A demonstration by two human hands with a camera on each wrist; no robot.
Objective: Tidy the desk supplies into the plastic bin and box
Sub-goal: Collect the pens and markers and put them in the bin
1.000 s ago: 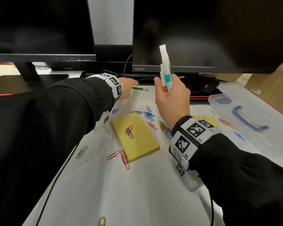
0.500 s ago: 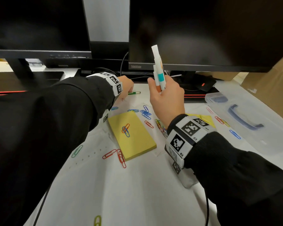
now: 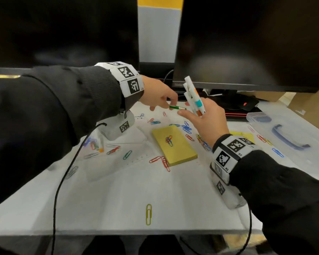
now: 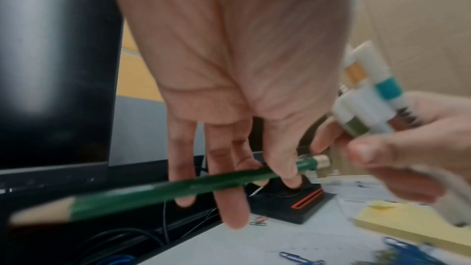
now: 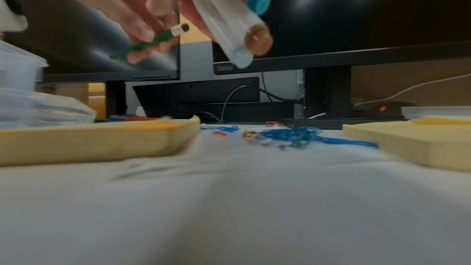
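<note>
Two monitors (image 3: 247, 43) — paperclips (image 3: 187, 127) litter white desk (image 3: 118, 190).

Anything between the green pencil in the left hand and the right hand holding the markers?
Nothing visible. The left hand pinches the green pencil in the air, eraser end toward the right hand, which grips the markers; open air lies between them.

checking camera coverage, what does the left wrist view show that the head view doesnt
Only the left wrist view shows the green pencil's sharpened wooden tip and a green-banded marker in the bundle.

Only the head view shows the clear plastic bin lid, the lone yellow paper clip and both wristbands.

Both show the left hand pinching the pencil, the right hand in a grip round the markers, and the yellow sticky pad.
</note>
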